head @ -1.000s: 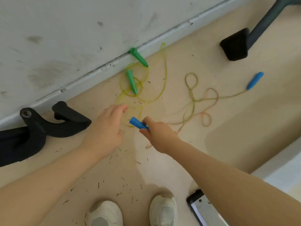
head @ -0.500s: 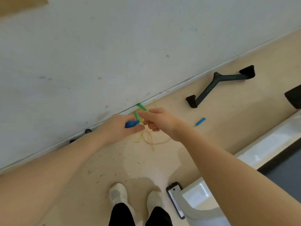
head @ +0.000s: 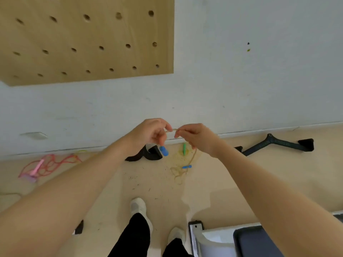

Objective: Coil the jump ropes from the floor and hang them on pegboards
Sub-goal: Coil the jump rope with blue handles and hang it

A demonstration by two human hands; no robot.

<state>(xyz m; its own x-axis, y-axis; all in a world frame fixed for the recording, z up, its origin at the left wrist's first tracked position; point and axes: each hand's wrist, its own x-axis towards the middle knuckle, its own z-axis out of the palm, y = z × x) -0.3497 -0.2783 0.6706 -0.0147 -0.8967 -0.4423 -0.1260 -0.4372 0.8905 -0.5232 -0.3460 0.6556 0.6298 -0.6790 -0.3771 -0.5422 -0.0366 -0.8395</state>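
**Jump ropes: coiling barely started, none hung**

Tan rope (head: 169, 131) was pinched taut between left hand (head: 151, 131) and right hand (head: 194, 135), blue handle (head: 163, 150) dangling under the left. Remainder trailed to the floor (head: 232, 173) near the wall. Pink rope (head: 48, 164) and green one (head: 184, 148) lay untouched (pegboard (head: 83, 39) showed bare holes).
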